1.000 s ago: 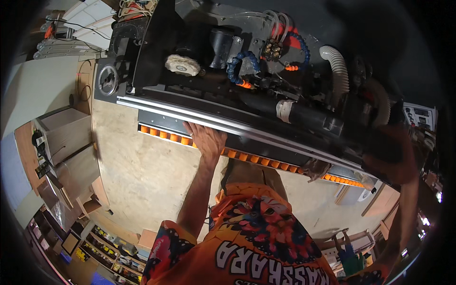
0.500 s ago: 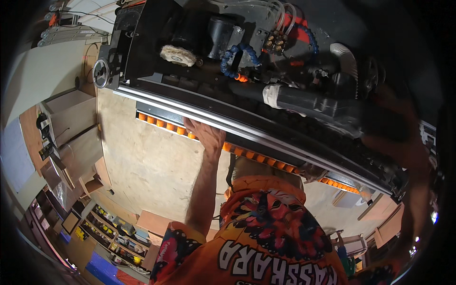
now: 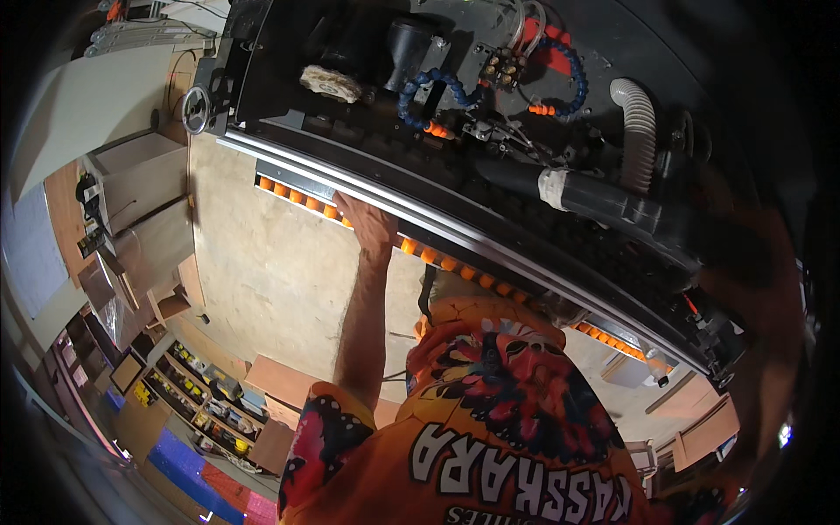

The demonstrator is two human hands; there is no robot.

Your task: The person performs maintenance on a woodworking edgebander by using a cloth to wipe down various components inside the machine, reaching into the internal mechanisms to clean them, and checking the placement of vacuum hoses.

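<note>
My left hand [image 3: 372, 229] grips the dark rail lined with orange rollers [image 3: 448, 262] along the machine's front edge. Its fingers curl over the rail, and the fingertips are partly hidden. A black tube [image 3: 604, 203] wrapped with white tape near its middle slants over the machine bed. My right forearm [image 3: 779, 306] comes up along the dim right rim toward the tube's right end. There my right hand appears closed on the tube, mostly lost in shadow. The long black machine [image 3: 367, 157] has a bright metal strip running lengthwise.
On the machine are a buffing wheel [image 3: 331, 84], blue segmented hoses [image 3: 577, 74] with orange nozzles, and a grey ribbed hose [image 3: 637, 127]. A handwheel [image 3: 196, 109] sits at its left end. Storage shelves [image 3: 197, 398] and wooden panels [image 3: 280, 381] stand on the concrete floor [image 3: 280, 262].
The black tube has shifted right over the machine, uncovering small fittings beside the nozzles. My left hand keeps its place on the roller rail. The whole view has moved slightly.
</note>
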